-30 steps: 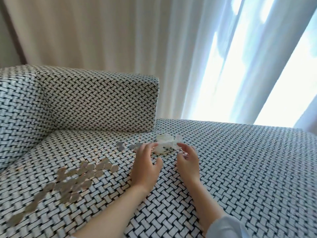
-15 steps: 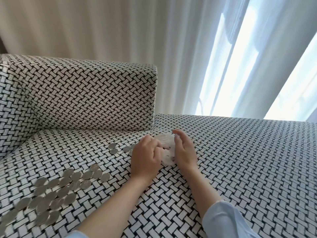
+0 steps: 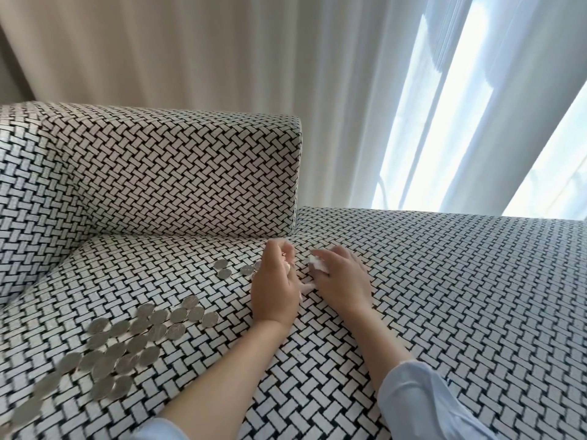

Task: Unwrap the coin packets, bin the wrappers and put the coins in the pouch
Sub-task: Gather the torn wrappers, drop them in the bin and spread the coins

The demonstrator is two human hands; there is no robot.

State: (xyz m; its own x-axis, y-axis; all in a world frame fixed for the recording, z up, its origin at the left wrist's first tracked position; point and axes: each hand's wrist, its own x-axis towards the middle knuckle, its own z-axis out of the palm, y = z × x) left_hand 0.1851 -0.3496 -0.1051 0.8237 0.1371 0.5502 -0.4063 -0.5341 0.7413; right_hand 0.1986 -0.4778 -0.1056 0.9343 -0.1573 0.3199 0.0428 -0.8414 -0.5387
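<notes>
Both hands rest on the woven black-and-white sofa seat [image 3: 444, 296]. My right hand [image 3: 344, 281] is closed over a crumpled white wrapper [image 3: 318, 265], which shows under its fingers. My left hand [image 3: 275, 282] is curled beside it, with a bit of white at its fingertips; whether it grips anything I cannot tell. A few loose silver coins [image 3: 224, 269] lie just left of my left hand. A larger spread of several coins [image 3: 127, 341] covers the seat at lower left. No pouch or bin is in view.
The sofa's backrest cushion [image 3: 158, 173] rises behind the coins at left. Beige and white curtains [image 3: 349, 90] hang behind, with a bright window at right. The seat stretches wide to the right.
Both hands moved onto the white wrapper and closed on it; the loose white bundle seen ahead of the fingers a second ago is now mostly hidden under my right hand.
</notes>
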